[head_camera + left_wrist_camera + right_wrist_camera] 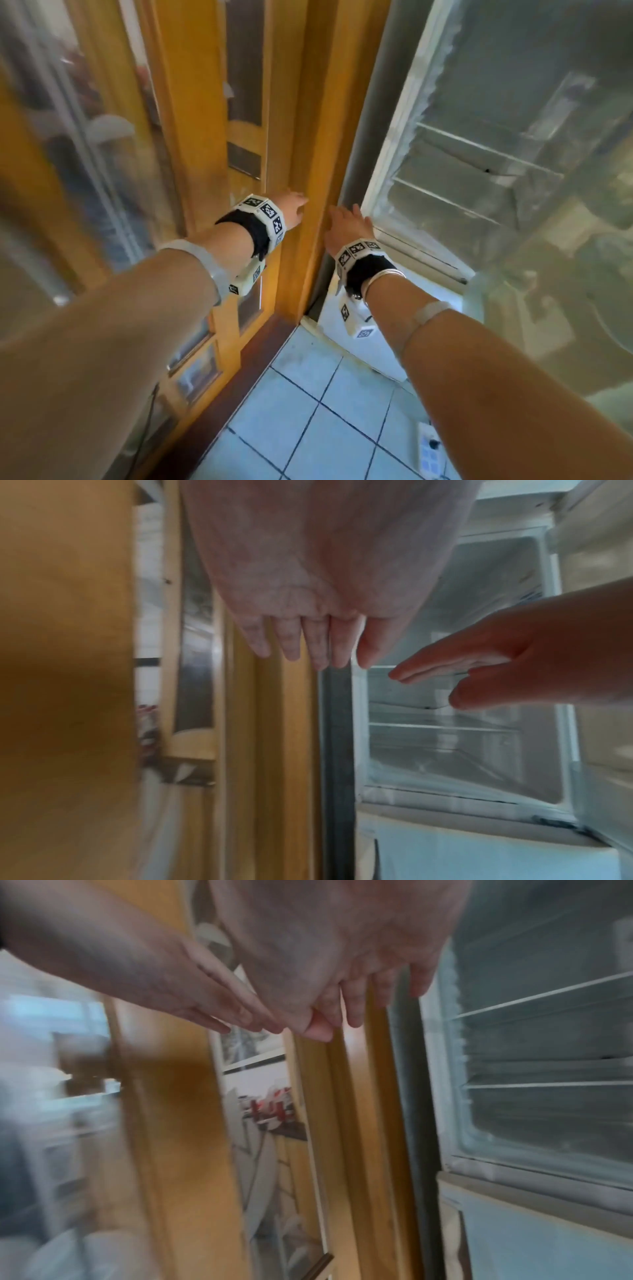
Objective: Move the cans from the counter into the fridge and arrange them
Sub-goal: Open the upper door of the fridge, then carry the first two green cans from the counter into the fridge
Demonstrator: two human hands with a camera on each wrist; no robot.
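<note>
The fridge (479, 164) stands open at the right, with bare wire shelves (472, 144) and nothing on them. No cans appear in any view. My left hand (294, 209) reaches forward in front of the wooden door frame (315, 137), fingers straight and empty. My right hand (346, 222) hovers beside it at the fridge's left edge, fingers extended, holding nothing. In the left wrist view the left hand (308, 647) hangs flat, with the right hand (462, 669) beside it before the fridge (462, 723). In the right wrist view the right hand (352, 1010) is empty near the left hand (219, 1007).
A yellow wooden door with glass panes (113, 171) fills the left side. Pale blue floor tiles (325, 411) lie below. The fridge's lower compartment (370, 342) is closed. A white power strip (430, 452) lies on the floor at the right.
</note>
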